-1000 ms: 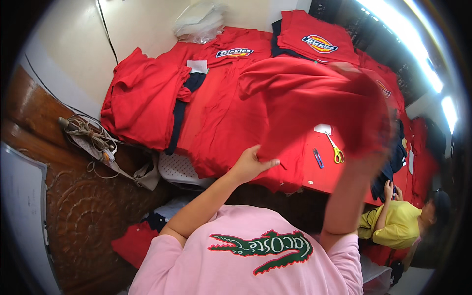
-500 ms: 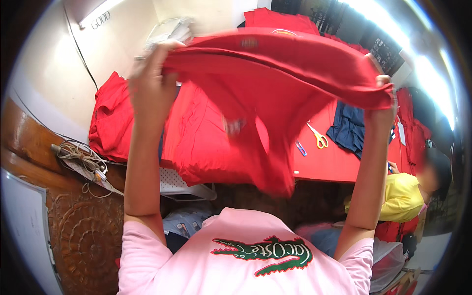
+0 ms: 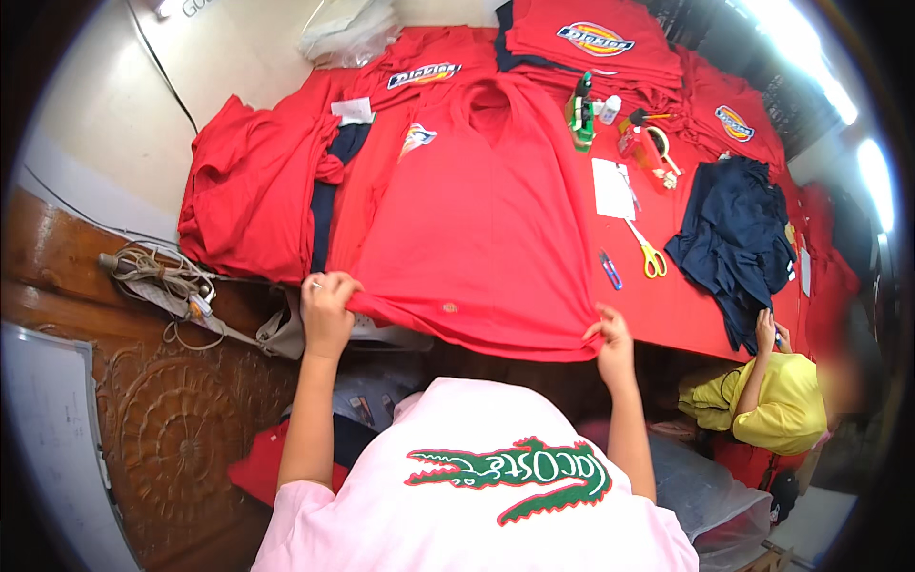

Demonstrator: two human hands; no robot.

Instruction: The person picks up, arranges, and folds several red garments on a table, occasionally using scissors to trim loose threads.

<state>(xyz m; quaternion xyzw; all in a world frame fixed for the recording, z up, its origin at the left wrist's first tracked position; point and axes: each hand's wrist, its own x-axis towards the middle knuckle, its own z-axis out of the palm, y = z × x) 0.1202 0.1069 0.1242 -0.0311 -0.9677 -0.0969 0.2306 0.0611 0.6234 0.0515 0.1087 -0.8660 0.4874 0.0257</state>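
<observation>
The left hand (image 3: 329, 307) pinches the left hem corner of the red shirt (image 3: 481, 229); the right hand (image 3: 615, 341) pinches the right hem corner. Both hands are narrow, fingers curled on cloth, with the hem stretched between them. The shirt lies on the worktop (image 3: 658, 319), neckline toward the far edge, hem at the near edge.

Progress, as judged: the body of the shirt is spread lengthwise and nearly smooth. The hem is not yet released, and no fold is visible across the body. The sleeves cannot be made out clearly.

Surroundings: rumpled red garments (image 3: 243, 191) occupy the left end of the worktop. A stack of red shirts (image 3: 591, 57) stands at the far edge. To the right of the shirt lie blue snips (image 3: 610, 271), yellow-handled scissors (image 3: 653, 261), and white paper (image 3: 610, 189); a tape dispenser (image 3: 648, 148) sits farther back. A navy garment (image 3: 734, 224) lies near the right end, beside a co-worker's hand (image 3: 765, 332).

Obstruction: the snips lie near the shirt's right side and limit sideways spreading there.
</observation>
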